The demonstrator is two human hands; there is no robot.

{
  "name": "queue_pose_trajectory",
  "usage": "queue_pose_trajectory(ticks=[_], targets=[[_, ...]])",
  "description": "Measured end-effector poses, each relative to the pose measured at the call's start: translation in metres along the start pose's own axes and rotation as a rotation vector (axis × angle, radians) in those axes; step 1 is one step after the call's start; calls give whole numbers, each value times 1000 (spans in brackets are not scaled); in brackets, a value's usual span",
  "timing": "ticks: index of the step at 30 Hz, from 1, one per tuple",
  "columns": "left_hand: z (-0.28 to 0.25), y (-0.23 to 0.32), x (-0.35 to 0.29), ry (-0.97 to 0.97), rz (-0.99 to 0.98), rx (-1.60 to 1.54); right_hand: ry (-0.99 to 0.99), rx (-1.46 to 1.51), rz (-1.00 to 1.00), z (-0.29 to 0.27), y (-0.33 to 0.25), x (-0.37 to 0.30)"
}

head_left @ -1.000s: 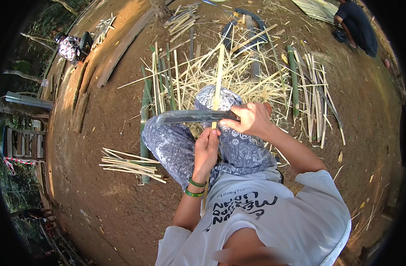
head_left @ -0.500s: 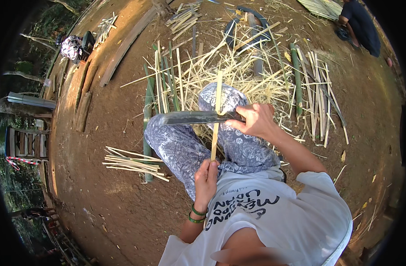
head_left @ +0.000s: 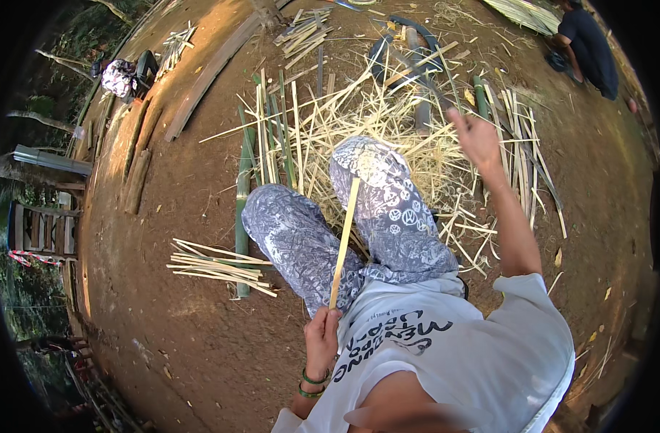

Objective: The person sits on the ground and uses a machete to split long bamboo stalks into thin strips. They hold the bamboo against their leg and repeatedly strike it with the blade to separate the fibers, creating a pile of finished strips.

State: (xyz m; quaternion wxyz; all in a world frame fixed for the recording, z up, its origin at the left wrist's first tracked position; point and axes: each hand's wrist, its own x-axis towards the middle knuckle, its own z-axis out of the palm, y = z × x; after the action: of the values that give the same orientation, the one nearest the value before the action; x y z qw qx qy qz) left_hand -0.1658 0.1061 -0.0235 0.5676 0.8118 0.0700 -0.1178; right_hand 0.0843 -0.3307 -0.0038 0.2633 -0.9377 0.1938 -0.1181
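Closed around the lower end of a pale bamboo strip (head_left: 346, 242) is my left hand (head_left: 321, 340), low beside my shirt. The strip slants up between my legs, its upper end against my right knee. My right hand (head_left: 478, 143) is stretched forward and to the right, past that knee, gripping a long dark machete (head_left: 429, 85). Its blade points forward and left above the shavings and is smeared by motion, apart from the strip. A tangle of bamboo shavings (head_left: 409, 151) lies just beyond my knees.
Split bamboo strips lie in bundles at left (head_left: 218, 268) and at right (head_left: 521, 155). A green bamboo pole (head_left: 243, 206) lies left of my leg. Ahead are a black curved tube (head_left: 377, 61) and a long plank (head_left: 213, 76). Another person (head_left: 588, 50) crouches at far right.
My right hand has swung the machete forward and right, off the strip. My left hand has drawn the strip down toward my body, and a curl of shaving no longer shows on it.
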Motion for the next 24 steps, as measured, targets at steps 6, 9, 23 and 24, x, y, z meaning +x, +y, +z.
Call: queue_pose_trajectory(ticks=[6,9,23,24], targets=[[13,24,42,-50,6,-181,162,165,-88,-35,12,-9],[30,51,79,-166,-10,-362,20,181,-245,-11,-20,-50],[48,86,143,-351,-135,-570,-280,326,-516,24,-84,-100],[44,86,142,-351,-147,-574,-164,411,-520,31,-88,-96]])
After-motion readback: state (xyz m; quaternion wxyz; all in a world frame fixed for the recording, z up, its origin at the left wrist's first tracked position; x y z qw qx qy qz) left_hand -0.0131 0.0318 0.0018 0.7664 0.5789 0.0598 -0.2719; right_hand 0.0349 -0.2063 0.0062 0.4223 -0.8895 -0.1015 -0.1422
